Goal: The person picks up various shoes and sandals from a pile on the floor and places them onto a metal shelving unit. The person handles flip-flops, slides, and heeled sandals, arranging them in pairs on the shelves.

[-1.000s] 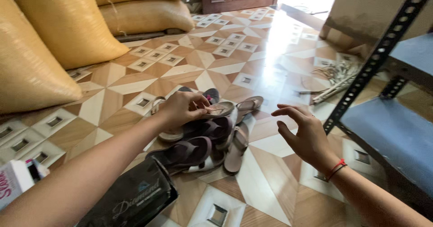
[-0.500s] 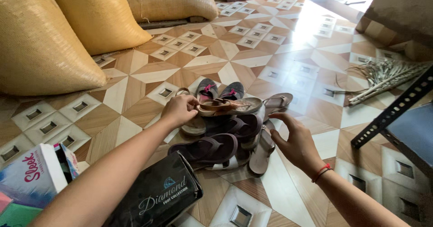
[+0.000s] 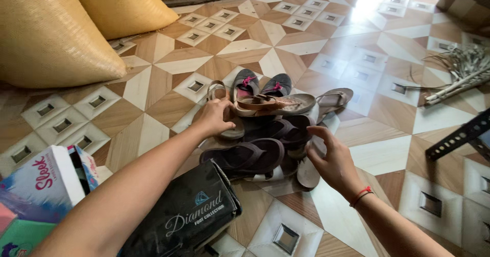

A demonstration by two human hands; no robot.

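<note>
A pile of sandals and slippers lies on the patterned tile floor. My left hand [image 3: 215, 117] grips the heel end of a tan strappy sandal [image 3: 275, 104] that sits on top of the pile. My right hand [image 3: 331, 160] reaches into the pile's right side, fingers curled against a dark purple slipper [image 3: 286, 130] and a brown sandal [image 3: 308, 171]. Another dark purple slipper [image 3: 245, 157] lies at the front. A pair of grey slippers with pink bows [image 3: 260, 86] sits behind the pile.
A black shoe box [image 3: 189, 218] lies just in front of the pile, under my left forearm. Colourful boxes [image 3: 38, 190] stand at the lower left. Large yellow sacks [image 3: 51, 32] fill the upper left. A straw broom [image 3: 459, 73] and a black metal shelf leg [image 3: 459, 137] are at right.
The view has tilted down and shifted. My right hand has dropped from the air onto the pile's right side. My left hand keeps hold of the tan sandal.
</note>
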